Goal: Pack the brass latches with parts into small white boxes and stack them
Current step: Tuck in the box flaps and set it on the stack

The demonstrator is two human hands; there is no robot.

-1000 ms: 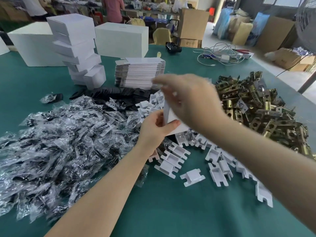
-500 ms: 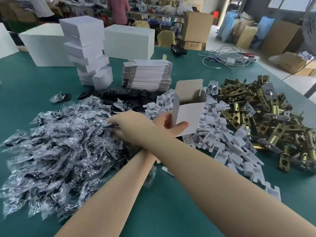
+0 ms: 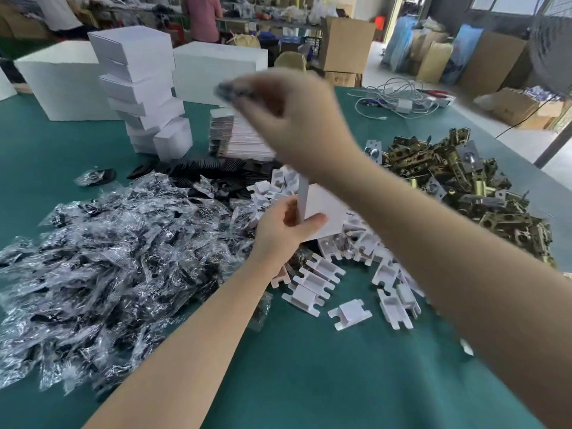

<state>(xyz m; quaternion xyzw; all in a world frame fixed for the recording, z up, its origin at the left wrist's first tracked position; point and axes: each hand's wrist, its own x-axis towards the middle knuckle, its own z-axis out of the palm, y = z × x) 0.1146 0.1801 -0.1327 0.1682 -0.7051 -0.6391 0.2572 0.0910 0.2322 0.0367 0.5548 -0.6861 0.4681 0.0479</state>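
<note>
My left hand (image 3: pixel 283 230) grips a small white box (image 3: pixel 322 210) upright above the table's middle, thumb on its front face. My right hand (image 3: pixel 288 119) is raised above the box and pinches a clear plastic bag of dark parts (image 3: pixel 230 91), blurred by motion. The heap of brass latches (image 3: pixel 464 187) lies at the right. A large pile of bagged parts (image 3: pixel 102 261) spreads at the left. White plastic inserts (image 3: pixel 318 274) lie scattered around the box. A leaning stack of closed white boxes (image 3: pixel 142 94) stands at the back left.
A pile of flat unfolded cartons (image 3: pixel 238 140) sits behind my hands, with black pieces (image 3: pixel 198 168) in front of it. Two big white cartons (image 3: pixel 58 82) stand at the back. Cables (image 3: pixel 399 100) lie far right. People stand beyond the green table (image 3: pixel 309 382).
My right hand left the bag pile at the left and rose above the box, now pinching a bag. My left hand keeps holding the box.
</note>
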